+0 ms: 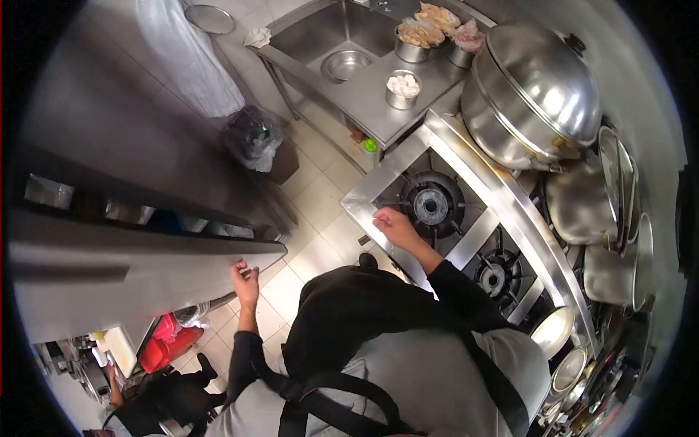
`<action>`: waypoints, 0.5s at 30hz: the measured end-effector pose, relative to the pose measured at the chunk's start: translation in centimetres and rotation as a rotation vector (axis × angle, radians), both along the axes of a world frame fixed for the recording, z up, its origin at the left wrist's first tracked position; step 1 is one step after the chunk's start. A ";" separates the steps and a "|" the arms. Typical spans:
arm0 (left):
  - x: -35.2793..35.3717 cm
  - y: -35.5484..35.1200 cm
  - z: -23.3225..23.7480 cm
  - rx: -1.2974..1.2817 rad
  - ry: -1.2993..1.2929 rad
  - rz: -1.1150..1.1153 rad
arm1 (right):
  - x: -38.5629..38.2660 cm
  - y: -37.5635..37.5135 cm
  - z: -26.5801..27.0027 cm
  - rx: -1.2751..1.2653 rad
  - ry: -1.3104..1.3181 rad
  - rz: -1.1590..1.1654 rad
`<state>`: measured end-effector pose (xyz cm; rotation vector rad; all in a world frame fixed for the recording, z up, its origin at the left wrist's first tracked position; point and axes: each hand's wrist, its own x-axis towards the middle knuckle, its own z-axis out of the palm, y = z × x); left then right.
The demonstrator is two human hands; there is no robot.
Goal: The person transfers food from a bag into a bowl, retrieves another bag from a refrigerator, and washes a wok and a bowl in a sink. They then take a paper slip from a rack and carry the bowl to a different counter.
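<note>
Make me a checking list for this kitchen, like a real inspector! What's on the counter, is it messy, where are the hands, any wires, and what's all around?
Surface: steel counter beside a sink; stove with black burners, no flame seen.
Job's things: small tin of white pieces on the counter; more filled tins behind it.
Clutter: big lidded pot, with pans crowded along the wall.
Left hand: by the edge of a grey panel, nothing seen in it.
Right hand: over the stove's front edge, nothing seen in it.
Cables: nothing seen.
Surroundings: tiled floor, bagged bin, another person nearby.
</note>
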<state>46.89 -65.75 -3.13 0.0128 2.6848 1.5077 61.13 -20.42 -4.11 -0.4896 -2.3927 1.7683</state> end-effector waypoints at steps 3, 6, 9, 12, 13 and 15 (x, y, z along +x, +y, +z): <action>-6.3 0.1 -0.5 -0.034 -0.002 0.032 | -0.8 2.6 -0.1 -0.071 -0.051 -0.158; -9.8 0.7 -2.3 -0.046 -0.063 0.078 | -3.3 6.1 1.0 -0.074 0.049 -0.269; -8.1 2.2 0.6 0.051 -0.084 0.072 | -7.5 9.5 4.2 0.036 0.168 -0.352; -6.3 -1.7 3.7 0.241 -0.043 0.204 | -13.8 14.7 3.3 0.118 0.295 -0.452; -6.5 -3.4 5.6 0.264 -0.002 0.276 | -15.6 15.7 4.7 0.213 0.243 -0.533; -5.4 -2.3 15.8 0.214 0.320 0.241 | -19.0 18.3 5.4 0.301 0.189 -0.606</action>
